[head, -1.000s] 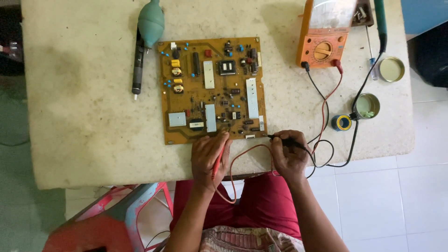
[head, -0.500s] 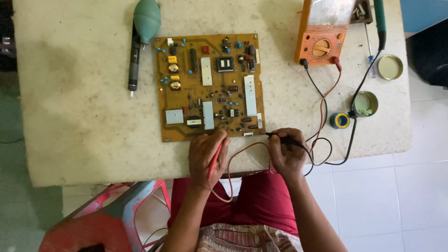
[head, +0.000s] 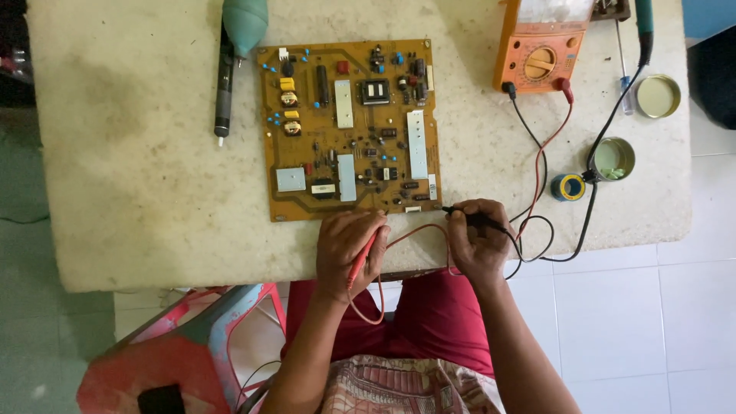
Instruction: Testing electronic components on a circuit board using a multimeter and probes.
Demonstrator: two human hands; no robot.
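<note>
A brown circuit board [head: 349, 126] lies flat on the worn white table [head: 138, 176]. My left hand [head: 349, 249] holds a red meter probe [head: 360, 261] at the board's near edge. My right hand [head: 479, 241] grips a black probe [head: 464, 217] whose tip touches the board's near right corner. Red and black leads [head: 540, 165] run from the probes up to an orange multimeter [head: 540, 50] at the far right.
A teal-bulbed desoldering pump [head: 230, 54] lies left of the board. A screwdriver [head: 625, 69], a round tin lid [head: 658, 96], an open tin [head: 612, 159] and a small blue-yellow roll [head: 569, 187] sit at the right. A red plastic stool [head: 184, 349] stands under the near edge.
The view has shifted slightly; both hands stay at the board's near edge with the probes, with only small adjustments.
</note>
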